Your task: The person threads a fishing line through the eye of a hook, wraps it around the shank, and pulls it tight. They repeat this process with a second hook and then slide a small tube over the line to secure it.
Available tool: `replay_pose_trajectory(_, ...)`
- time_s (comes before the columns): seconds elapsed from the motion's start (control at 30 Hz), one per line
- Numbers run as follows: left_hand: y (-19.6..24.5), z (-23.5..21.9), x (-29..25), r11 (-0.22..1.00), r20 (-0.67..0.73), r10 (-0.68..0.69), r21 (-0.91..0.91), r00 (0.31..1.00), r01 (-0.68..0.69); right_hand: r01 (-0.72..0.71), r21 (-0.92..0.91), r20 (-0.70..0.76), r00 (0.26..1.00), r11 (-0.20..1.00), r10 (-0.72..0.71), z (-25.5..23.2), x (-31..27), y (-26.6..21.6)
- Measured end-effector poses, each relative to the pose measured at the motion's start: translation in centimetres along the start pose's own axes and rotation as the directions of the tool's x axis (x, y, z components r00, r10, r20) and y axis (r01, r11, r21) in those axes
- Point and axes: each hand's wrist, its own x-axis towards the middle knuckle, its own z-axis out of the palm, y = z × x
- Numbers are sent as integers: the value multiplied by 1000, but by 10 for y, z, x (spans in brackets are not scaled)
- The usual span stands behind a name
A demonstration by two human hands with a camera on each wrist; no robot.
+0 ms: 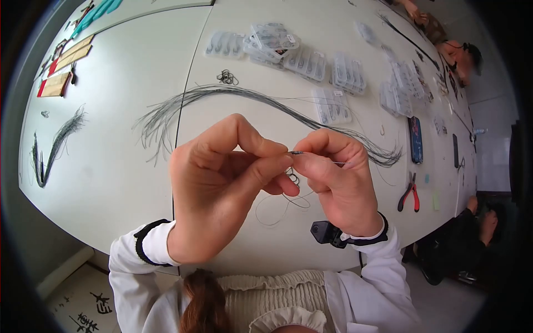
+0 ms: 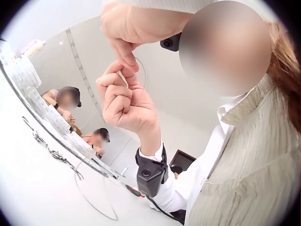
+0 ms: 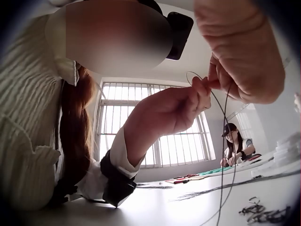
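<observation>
My left hand (image 1: 219, 183) and my right hand (image 1: 341, 180) meet above the white table. Thumb and forefinger of each pinch a thin dark line, which has a short tightly coiled stretch (image 1: 297, 152) between the fingertips. Loose loops of the line (image 1: 277, 216) hang below, and they also cross in front of the table in the right wrist view. Under the fingers show small dark curved metal pieces (image 1: 294, 178), partly hidden by the hands; the right wrist view has them as a tangled heap (image 3: 265, 214) on the tabletop.
Beyond the hands lies a long bundle of dark strands (image 1: 250, 97), with a shorter bundle (image 1: 53, 152) at left. Clear plastic boxes (image 1: 272, 44) stand at the back. Red-handled pliers (image 1: 409, 194) and a dark blue case (image 1: 415, 139) lie right. Other people (image 3: 235, 146) sit around.
</observation>
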Motion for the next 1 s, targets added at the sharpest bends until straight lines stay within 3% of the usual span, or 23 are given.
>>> replay_pose_trajectory(0.03,-1,1,0,999,-20,-27,-29,999,26,0,0,1,1000,1000,0,0,0,3)
replay_pose_trajectory(0.07,-1,1,0,999,-23,-27,-30,999,26,277,-315,-3,956,908,-293,0,0,7)
replay_pose_trajectory(0.1,-1,0,0,999,-14,-31,-40,999,30,487,-585,85,832,649,-548,0,0,9)
replay_pose_trajectory(0.13,-1,0,0,998,-5,-35,-50,999,35,515,-660,110,786,547,-608,3,-3,7)
replay_pose_trajectory(0.17,-2,0,0,998,-8,-36,-51,999,36,514,-660,112,788,547,-606,5,-4,8)
replay_pose_trajectory(0.23,-3,1,-1,995,-22,-38,-92,999,36,564,-798,256,637,212,-727,6,-5,8)
replay_pose_trajectory(0.27,-2,1,-1,995,-25,-36,-93,999,33,566,-797,260,636,211,-726,5,-3,9)
replay_pose_trajectory(0.33,2,0,-1,1000,-17,-1,-25,1000,0,607,-772,513,422,-187,-748,0,0,9)
replay_pose_trajectory(0.37,3,0,-2,1000,-18,1,-25,1000,-1,608,-771,514,420,-188,-748,-1,-1,7)
replay_pose_trajectory(0.43,5,0,-3,1000,-29,29,-1,999,-29,560,-742,630,394,-369,-669,-3,-4,2)
replay_pose_trajectory(0.57,4,-3,-4,993,3,90,77,996,-90,545,-693,691,315,-472,-651,-1,-6,0)
replay_pose_trajectory(0.63,3,-4,-4,941,43,211,262,977,-214,471,-757,646,429,-454,-632,8,-14,-4)
replay_pose_trajectory(0.77,2,-4,-6,817,87,355,455,931,-354,413,-761,648,425,-501,-632,9,-15,-3)
replay_pose_trajectory(0.83,3,-5,-7,676,153,421,605,894,-422,422,-685,726,320,-594,-609,5,-12,-4)
replay_pose_trajectory(0.93,4,-5,-7,634,201,437,623,877,-459,456,-622,781,306,-636,-545,2,-12,-12)
replay_pose_trajectory(1.0,6,-5,-7,639,211,418,623,884,-451,493,-629,773,313,-601,-552,1,-12,-16)
